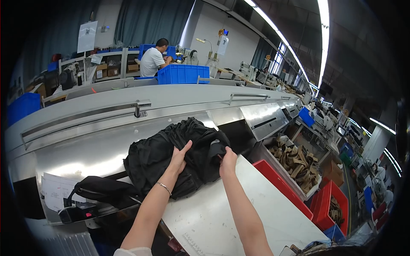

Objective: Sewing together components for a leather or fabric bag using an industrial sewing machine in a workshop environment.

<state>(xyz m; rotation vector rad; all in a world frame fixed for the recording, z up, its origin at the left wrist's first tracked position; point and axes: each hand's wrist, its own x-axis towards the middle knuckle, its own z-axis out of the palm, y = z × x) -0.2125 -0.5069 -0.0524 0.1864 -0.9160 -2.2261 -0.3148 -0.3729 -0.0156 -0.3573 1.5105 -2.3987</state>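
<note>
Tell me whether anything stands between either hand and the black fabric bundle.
Nothing visible does: the left hand lies directly against the black fabric bundle, and the right hand grips its right edge.

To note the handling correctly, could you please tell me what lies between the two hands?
Folds of the black fabric lie between the left hand and the right hand, as the head view shows.

Room to pass rightward over the white tabletop; bunched black fabric blocks ahead
</note>
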